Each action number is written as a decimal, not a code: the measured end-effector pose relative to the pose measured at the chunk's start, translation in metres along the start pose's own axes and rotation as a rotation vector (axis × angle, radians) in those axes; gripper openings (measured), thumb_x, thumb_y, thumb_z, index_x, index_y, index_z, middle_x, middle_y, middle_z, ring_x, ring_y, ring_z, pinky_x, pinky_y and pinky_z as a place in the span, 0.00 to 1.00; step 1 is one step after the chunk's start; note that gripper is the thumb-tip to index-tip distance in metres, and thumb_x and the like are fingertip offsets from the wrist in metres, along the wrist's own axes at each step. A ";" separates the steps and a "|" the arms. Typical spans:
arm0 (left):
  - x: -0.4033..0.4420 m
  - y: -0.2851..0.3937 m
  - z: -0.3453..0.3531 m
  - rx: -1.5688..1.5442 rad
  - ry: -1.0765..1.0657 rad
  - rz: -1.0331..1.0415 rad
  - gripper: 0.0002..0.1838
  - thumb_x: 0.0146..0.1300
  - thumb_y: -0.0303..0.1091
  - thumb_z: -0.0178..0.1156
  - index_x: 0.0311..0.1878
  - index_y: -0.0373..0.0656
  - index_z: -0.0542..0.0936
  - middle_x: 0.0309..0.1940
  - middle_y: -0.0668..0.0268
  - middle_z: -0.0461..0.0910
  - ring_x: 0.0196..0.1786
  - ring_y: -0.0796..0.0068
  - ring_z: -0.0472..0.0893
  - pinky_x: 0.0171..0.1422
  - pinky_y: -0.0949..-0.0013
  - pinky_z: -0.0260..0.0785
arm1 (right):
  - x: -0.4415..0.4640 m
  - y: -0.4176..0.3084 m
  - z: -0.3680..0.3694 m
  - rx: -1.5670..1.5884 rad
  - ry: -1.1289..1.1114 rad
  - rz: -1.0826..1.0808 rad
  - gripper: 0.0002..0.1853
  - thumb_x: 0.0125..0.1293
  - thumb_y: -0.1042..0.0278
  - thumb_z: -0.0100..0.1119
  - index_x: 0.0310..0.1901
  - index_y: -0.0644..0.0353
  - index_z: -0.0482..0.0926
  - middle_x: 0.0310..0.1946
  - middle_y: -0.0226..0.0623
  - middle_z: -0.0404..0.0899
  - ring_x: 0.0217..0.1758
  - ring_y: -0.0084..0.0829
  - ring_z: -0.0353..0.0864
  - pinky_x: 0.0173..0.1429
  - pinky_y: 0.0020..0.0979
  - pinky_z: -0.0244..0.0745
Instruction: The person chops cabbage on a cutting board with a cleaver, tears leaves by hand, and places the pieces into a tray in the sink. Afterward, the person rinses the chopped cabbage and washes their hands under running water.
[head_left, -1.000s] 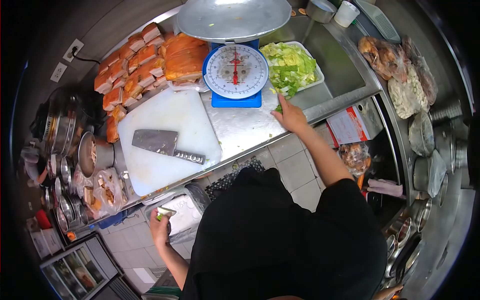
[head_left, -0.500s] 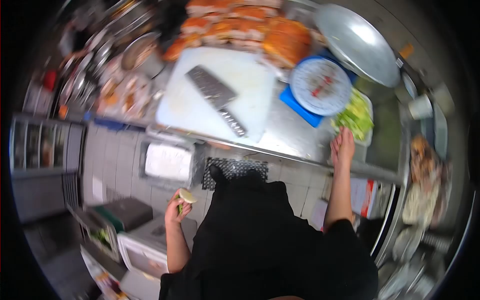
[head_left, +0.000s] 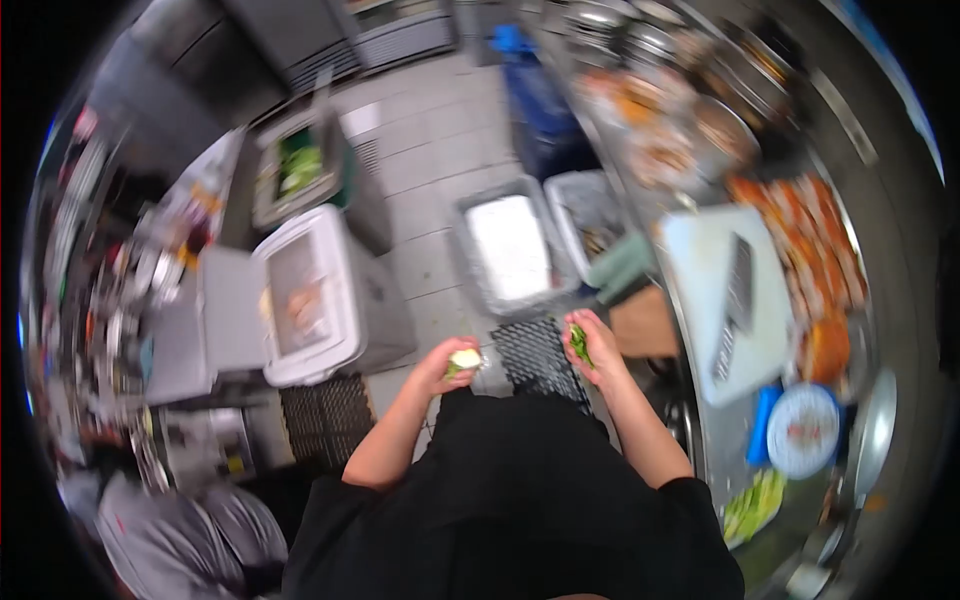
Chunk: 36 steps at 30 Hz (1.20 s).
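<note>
My left hand (head_left: pixel 435 368) is closed around a green vegetable piece with a pale cut end (head_left: pixel 464 361). Some green leaves (head_left: pixel 580 344) sit in the curled fingers of my right hand (head_left: pixel 602 352). Both hands are held apart in front of my black clothing, above the floor. Beyond them on the floor stands a grey tub (head_left: pixel 556 291) with something white (head_left: pixel 510 248) in it. To the left is an open-lidded white-rimmed bin (head_left: pixel 347 335), and behind that a bin with green scraps (head_left: pixel 298 168) inside.
Along the right runs a metal counter with a white cutting board (head_left: pixel 695 285), a cleaver (head_left: pixel 739 285), roasted meat (head_left: pixel 800 235), a round scale (head_left: pixel 803 430) and a tray of chopped greens (head_left: pixel 753 508). A person in grey (head_left: pixel 185 535) is at lower left. Black mats (head_left: pixel 325 415) lie on the tiles.
My view has turned left, away from the counter, toward the bins. My right hand has left the tray of greens and now holds green leaves. The left hand keeps its vegetable piece.
</note>
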<state>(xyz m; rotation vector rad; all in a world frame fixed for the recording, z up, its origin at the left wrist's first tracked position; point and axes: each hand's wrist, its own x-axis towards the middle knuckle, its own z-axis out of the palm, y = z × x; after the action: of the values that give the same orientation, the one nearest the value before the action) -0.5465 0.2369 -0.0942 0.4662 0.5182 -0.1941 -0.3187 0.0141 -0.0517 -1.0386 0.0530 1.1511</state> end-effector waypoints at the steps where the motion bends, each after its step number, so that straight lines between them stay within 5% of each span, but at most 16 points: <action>1: -0.009 -0.001 -0.027 0.013 0.075 0.019 0.09 0.67 0.41 0.56 0.40 0.46 0.75 0.22 0.67 0.71 0.16 0.77 0.66 0.16 0.74 0.55 | 0.023 0.012 0.025 -0.116 0.023 0.037 0.14 0.76 0.54 0.52 0.38 0.54 0.75 0.24 0.33 0.76 0.19 0.25 0.71 0.19 0.25 0.61; 4: -0.043 0.004 -0.087 0.083 0.568 -0.002 0.13 0.63 0.43 0.59 0.41 0.44 0.79 0.27 0.63 0.80 0.18 0.72 0.76 0.16 0.73 0.61 | 0.107 0.086 0.072 -0.385 -0.004 0.245 0.14 0.77 0.53 0.51 0.38 0.54 0.75 0.23 0.33 0.76 0.19 0.26 0.72 0.19 0.28 0.63; 10: -0.103 0.087 -0.214 -0.071 0.665 0.231 0.11 0.65 0.43 0.57 0.41 0.45 0.77 0.29 0.64 0.81 0.18 0.73 0.76 0.17 0.70 0.62 | 0.237 0.196 0.228 -0.505 -0.135 0.598 0.19 0.77 0.50 0.49 0.34 0.55 0.76 0.23 0.31 0.75 0.22 0.27 0.72 0.23 0.31 0.65; 15: -0.125 0.282 -0.262 -0.143 0.714 0.662 0.12 0.66 0.44 0.56 0.45 0.48 0.79 0.36 0.66 0.82 0.34 0.73 0.82 0.34 0.71 0.74 | 0.369 0.166 0.460 -0.612 -0.227 0.059 0.15 0.77 0.49 0.50 0.41 0.52 0.76 0.26 0.27 0.75 0.25 0.25 0.70 0.27 0.29 0.66; 18: -0.126 0.463 -0.286 0.161 0.639 0.860 0.31 0.68 0.70 0.51 0.48 0.49 0.80 0.37 0.69 0.83 0.37 0.75 0.81 0.33 0.67 0.73 | 0.460 0.112 0.583 -0.589 -0.381 -0.111 0.30 0.78 0.39 0.44 0.62 0.59 0.73 0.46 0.41 0.83 0.45 0.40 0.83 0.53 0.42 0.76; 20: -0.099 0.575 -0.355 0.192 0.777 0.879 0.41 0.64 0.79 0.46 0.52 0.46 0.80 0.42 0.64 0.83 0.43 0.64 0.82 0.45 0.57 0.75 | 0.467 0.085 0.621 -0.926 -0.097 -0.399 0.34 0.77 0.38 0.42 0.65 0.63 0.73 0.50 0.48 0.84 0.49 0.49 0.82 0.57 0.43 0.75; 21: -0.097 0.616 -0.385 0.500 1.173 0.923 0.46 0.65 0.79 0.40 0.55 0.41 0.80 0.44 0.59 0.84 0.47 0.56 0.81 0.50 0.54 0.73 | 0.469 0.078 0.620 -0.928 -0.085 -0.405 0.34 0.77 0.38 0.42 0.65 0.63 0.73 0.50 0.48 0.84 0.49 0.49 0.82 0.57 0.43 0.75; 22: -0.096 0.632 -0.406 0.825 1.559 0.923 0.50 0.66 0.80 0.35 0.58 0.37 0.80 0.46 0.53 0.85 0.50 0.48 0.81 0.55 0.51 0.71 | 0.464 0.077 0.605 -1.084 -0.133 -0.551 0.33 0.77 0.39 0.43 0.62 0.64 0.75 0.50 0.50 0.83 0.52 0.49 0.82 0.59 0.42 0.74; 25: -0.131 0.610 -0.370 0.792 1.265 0.839 0.40 0.73 0.69 0.38 0.55 0.38 0.81 0.33 0.54 0.86 0.33 0.60 0.84 0.40 0.60 0.74 | 0.422 0.097 0.507 -1.370 -0.257 -0.644 0.30 0.76 0.42 0.46 0.59 0.64 0.78 0.52 0.54 0.82 0.56 0.51 0.81 0.61 0.41 0.74; 28: -0.112 0.519 -0.347 0.705 1.101 0.983 0.21 0.73 0.37 0.56 0.66 0.40 0.74 0.33 0.57 0.86 0.19 0.74 0.80 0.26 0.69 0.74 | 0.354 0.147 0.333 -1.566 -0.179 -0.164 0.31 0.77 0.39 0.42 0.61 0.60 0.77 0.55 0.55 0.81 0.60 0.52 0.80 0.66 0.44 0.72; 29: -0.099 0.484 -0.353 0.735 0.993 0.958 0.32 0.64 0.24 0.58 0.72 0.48 0.68 0.52 0.51 0.83 0.30 0.70 0.84 0.38 0.67 0.80 | 0.330 0.175 0.246 -1.678 -0.119 -0.044 0.30 0.76 0.41 0.43 0.60 0.61 0.78 0.54 0.55 0.81 0.60 0.52 0.79 0.66 0.45 0.72; 30: -0.085 0.449 -0.356 1.046 0.900 1.074 0.42 0.57 0.19 0.61 0.77 0.52 0.63 0.71 0.44 0.66 0.58 0.57 0.82 0.62 0.62 0.76 | 0.295 0.197 0.156 -1.940 -0.217 0.125 0.28 0.75 0.44 0.45 0.59 0.60 0.79 0.54 0.54 0.82 0.60 0.53 0.79 0.65 0.46 0.72; 31: -0.074 0.412 -0.353 1.452 1.036 0.857 0.45 0.54 0.17 0.62 0.77 0.50 0.63 0.78 0.44 0.53 0.79 0.49 0.59 0.79 0.58 0.56 | 0.237 0.197 0.105 -1.973 -0.091 0.353 0.25 0.74 0.48 0.46 0.58 0.59 0.80 0.54 0.52 0.82 0.58 0.51 0.81 0.65 0.47 0.73; 32: -0.074 0.379 -0.317 1.319 0.897 0.823 0.45 0.52 0.18 0.63 0.76 0.49 0.64 0.79 0.44 0.50 0.82 0.47 0.48 0.83 0.57 0.46 | 0.187 0.188 0.062 -1.941 -0.033 0.568 0.24 0.73 0.49 0.47 0.58 0.59 0.80 0.54 0.50 0.83 0.58 0.50 0.81 0.64 0.46 0.74; 34: -0.053 0.317 -0.296 1.402 0.727 0.741 0.38 0.54 0.23 0.63 0.73 0.44 0.69 0.78 0.46 0.55 0.81 0.50 0.53 0.83 0.55 0.46 | 0.083 0.200 -0.049 -1.799 0.189 0.748 0.21 0.72 0.53 0.50 0.55 0.58 0.81 0.52 0.46 0.84 0.55 0.46 0.84 0.57 0.46 0.78; 36: -0.026 0.256 -0.272 1.343 0.449 0.629 0.31 0.59 0.26 0.63 0.69 0.42 0.73 0.67 0.49 0.71 0.71 0.57 0.70 0.72 0.60 0.63 | -0.016 0.213 -0.122 -1.443 0.554 0.716 0.17 0.71 0.56 0.53 0.53 0.57 0.81 0.48 0.42 0.85 0.45 0.40 0.87 0.44 0.44 0.82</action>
<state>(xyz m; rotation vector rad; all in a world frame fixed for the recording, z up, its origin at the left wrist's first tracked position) -0.6115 0.5924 -0.1928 1.9819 0.5994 0.2183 -0.4332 -0.0779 -0.2487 -2.7728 0.0235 1.4708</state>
